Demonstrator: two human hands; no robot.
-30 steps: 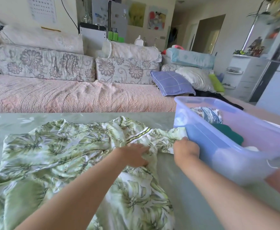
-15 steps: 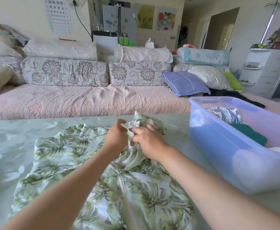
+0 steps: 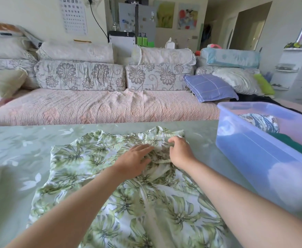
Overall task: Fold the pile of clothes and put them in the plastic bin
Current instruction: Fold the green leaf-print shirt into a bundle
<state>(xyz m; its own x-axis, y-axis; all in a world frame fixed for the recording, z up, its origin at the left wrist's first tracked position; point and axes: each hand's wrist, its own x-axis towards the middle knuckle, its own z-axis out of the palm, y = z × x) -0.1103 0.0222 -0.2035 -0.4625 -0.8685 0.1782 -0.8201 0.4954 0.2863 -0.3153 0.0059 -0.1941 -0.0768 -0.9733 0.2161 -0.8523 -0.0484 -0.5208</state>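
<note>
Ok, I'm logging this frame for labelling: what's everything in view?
leaf-print garment: one, green and white, spread on the table
table: one, pale green, foreground
plastic bin: one, translucent blue, on table, right
patterned cloth: one, blue and white, inside bin
green cloth: one, dark green, inside bin
sofa: one, pink cover, behind table
checked cushion: one, blue, on sofa, right
eye chart: one, white, back wall
left hand: one, flat on garment
right hand: one, fingers pinching garment
</note>
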